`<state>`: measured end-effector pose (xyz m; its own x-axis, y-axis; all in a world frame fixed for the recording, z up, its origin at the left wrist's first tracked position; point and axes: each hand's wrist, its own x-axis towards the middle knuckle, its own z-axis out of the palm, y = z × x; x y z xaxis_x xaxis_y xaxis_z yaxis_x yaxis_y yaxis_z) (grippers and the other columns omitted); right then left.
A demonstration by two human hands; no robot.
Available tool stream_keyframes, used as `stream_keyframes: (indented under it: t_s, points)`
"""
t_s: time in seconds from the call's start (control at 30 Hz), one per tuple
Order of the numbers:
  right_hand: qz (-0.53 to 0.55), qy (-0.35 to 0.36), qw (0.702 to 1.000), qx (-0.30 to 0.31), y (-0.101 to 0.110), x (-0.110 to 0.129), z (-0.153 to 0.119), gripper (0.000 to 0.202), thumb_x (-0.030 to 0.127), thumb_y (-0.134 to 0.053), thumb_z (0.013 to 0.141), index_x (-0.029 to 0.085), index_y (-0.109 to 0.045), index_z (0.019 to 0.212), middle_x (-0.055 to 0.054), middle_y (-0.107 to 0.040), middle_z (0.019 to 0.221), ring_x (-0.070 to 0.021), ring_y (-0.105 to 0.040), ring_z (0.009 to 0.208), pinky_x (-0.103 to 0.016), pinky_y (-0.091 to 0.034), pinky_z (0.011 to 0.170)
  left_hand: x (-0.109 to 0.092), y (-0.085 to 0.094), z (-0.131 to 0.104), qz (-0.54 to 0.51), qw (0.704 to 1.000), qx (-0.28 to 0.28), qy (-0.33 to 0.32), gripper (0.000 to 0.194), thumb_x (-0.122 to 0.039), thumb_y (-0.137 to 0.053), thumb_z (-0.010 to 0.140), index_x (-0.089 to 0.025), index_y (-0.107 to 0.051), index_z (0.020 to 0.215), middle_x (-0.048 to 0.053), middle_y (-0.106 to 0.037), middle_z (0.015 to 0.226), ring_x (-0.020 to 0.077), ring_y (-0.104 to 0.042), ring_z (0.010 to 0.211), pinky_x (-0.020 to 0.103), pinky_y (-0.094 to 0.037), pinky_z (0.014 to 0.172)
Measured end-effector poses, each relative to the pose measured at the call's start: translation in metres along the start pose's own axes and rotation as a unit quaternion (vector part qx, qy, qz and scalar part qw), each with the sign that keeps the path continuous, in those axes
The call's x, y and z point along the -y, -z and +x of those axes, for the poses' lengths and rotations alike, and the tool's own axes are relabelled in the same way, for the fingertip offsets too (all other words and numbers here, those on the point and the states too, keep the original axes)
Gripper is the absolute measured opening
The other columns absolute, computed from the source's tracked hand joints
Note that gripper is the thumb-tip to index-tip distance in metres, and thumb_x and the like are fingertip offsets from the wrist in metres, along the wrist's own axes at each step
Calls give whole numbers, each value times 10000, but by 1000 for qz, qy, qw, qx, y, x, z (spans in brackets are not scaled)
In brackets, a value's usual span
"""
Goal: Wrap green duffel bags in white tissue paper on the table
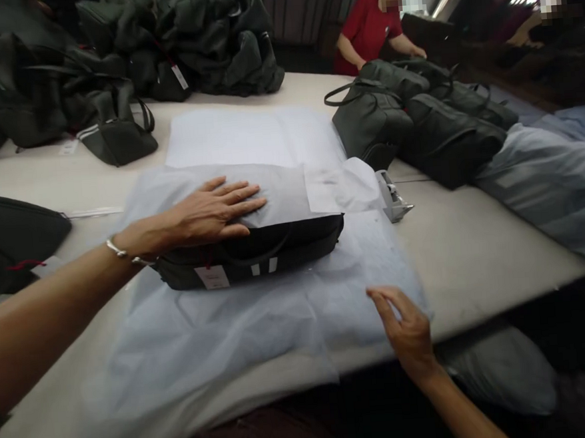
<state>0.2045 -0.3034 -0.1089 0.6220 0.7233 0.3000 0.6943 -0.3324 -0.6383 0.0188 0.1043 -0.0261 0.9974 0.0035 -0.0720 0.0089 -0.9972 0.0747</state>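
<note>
A dark green handbag (304, 245) lies on its side on white translucent wrapping sheets (259, 321), its strap, white paper tag and two pale stripes facing me. A white sheet (280, 180) covers its upper side. My left hand (212, 211) rests flat on that sheet with the fingers spread, pressing over the bag. Low on the right, my right hand (405, 331) is closed in a pinch above the wrapping sheets, apart from the bag. What its fingertips hold, if anything, I cannot make out.
A tape dispenser (392, 195) stands right of the sheets. Dark bags (126, 127) are heaped at the back left, and another bag (13, 232) lies at left. Several more bags (446, 128) stand at right beside wrapped bundles (551, 187). A person in red (366, 27) works behind them.
</note>
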Motion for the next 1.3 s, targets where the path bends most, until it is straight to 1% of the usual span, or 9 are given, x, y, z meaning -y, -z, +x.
stream_keyframes:
  t_s: [0.1,0.17,0.23,0.37,0.47,0.63,0.9,1.1,1.3]
  points:
    - [113,-311,931,152,4,-58,-127,325,487,-568,890,199,-692,805,-42,-703,697,-227,-710,688,-324,-585,647,2,2,4,2,1000,9,-7,664,-620,-234,1003,-235,-228,1543,47,-144,1631,327,-159,1477,508,1,1156]
    - [255,-436,829,242,-12,-94,-202,367,525,-593,828,199,-692,965,-77,-743,827,-260,-734,761,-375,-591,629,2,1,5,3,1000,4,-7,733,-666,-173,982,-189,-260,1532,60,-162,1619,354,-172,1466,532,-21,1142]
    - [341,-521,747,232,-41,-119,-252,425,482,-675,730,222,-655,1066,-101,-736,1024,-270,-718,948,-443,-580,753,3,0,5,7,1000,4,2,798,-707,-135,958,-160,-298,1516,66,-201,1604,363,-191,1458,551,-48,1134]
    - [419,-620,652,120,-114,-139,-280,322,385,-755,524,243,-607,771,-1,-716,779,-244,-702,900,-528,-510,916,5,1,6,38,999,-13,3,818,-763,-160,931,-199,-333,1497,47,-259,1603,287,-250,1453,497,-113,1165]
    - [491,-626,602,61,-157,-131,-277,262,363,-751,526,261,-567,683,52,-682,690,-218,-676,889,-501,-469,993,7,3,7,64,997,-36,-25,775,-710,-155,967,-163,-317,1491,66,-269,1598,270,-271,1440,477,-157,1158]
    - [604,-600,523,5,-170,-86,-286,353,175,-798,481,257,-663,797,34,-727,846,-223,-654,967,-487,-444,1031,10,2,10,95,994,-39,-49,762,-651,-151,967,-107,-305,1478,71,-288,1574,276,-281,1417,447,-184,1121]
    - [684,-552,476,-17,-118,-30,-289,287,199,-843,676,250,-695,917,18,-737,985,-191,-642,1056,-495,-391,1102,8,-1,7,121,990,-57,-43,800,-663,-115,945,-98,-292,1483,97,-282,1564,272,-315,1392,434,-202,1114]
    - [655,-552,514,-38,-101,-3,-277,319,358,-851,703,251,-693,957,-4,-746,1005,-193,-673,953,-457,-490,992,13,-4,7,96,992,-55,-56,795,-715,-116,956,-166,-274,1509,90,-291,1573,272,-299,1412,476,-187,1138]
    - [559,-574,597,-40,-58,47,-272,363,482,-842,664,242,-731,912,-34,-756,978,-277,-675,1022,-442,-540,942,5,1,5,53,997,-43,-44,718,-691,-187,984,-234,-278,1531,58,-289,1596,250,-220,1471,423,-129,1175]
